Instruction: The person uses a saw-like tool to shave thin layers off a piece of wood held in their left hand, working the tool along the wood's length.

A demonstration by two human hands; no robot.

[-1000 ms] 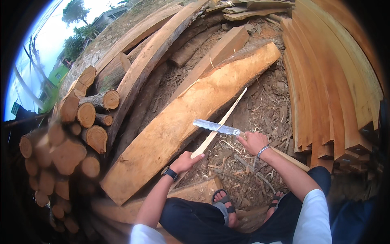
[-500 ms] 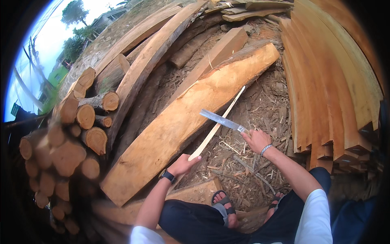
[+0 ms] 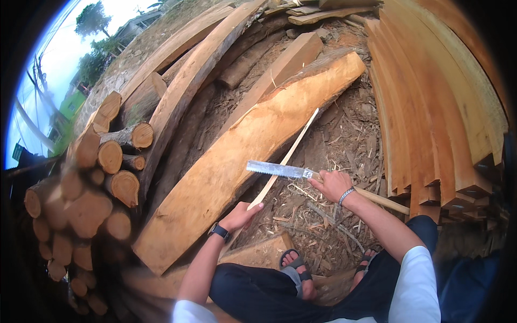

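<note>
My left hand (image 3: 240, 216), with a dark watch at its wrist, is closed around the lower part of a thin pale wooden strip (image 3: 295, 145). The strip slants up and away to the right, along the edge of a broad wooden slab (image 3: 215, 175). My right hand (image 3: 333, 186), wearing a patterned bracelet, grips a hand saw (image 3: 276, 169) by its long wooden handle. The handle sticks out behind that hand to the right. Teeth toward me, the blade crosses over the strip and points left; whether it touches the strip I cannot tell.
Cut logs (image 3: 124, 188) are stacked at the left. Sawn boards (image 3: 425, 118) stand in a pile at the right. Behind the slab lie a squared beam (image 3: 285, 70) and a long bark-edged plank (image 3: 188, 75). Wood chips (image 3: 344, 140) and twigs cover the ground near my sandalled feet.
The saw has slid left across the strip, its blade turning closer to level. My right hand moved slightly left, and more of the handle shows behind it. My left hand keeps its grip.
</note>
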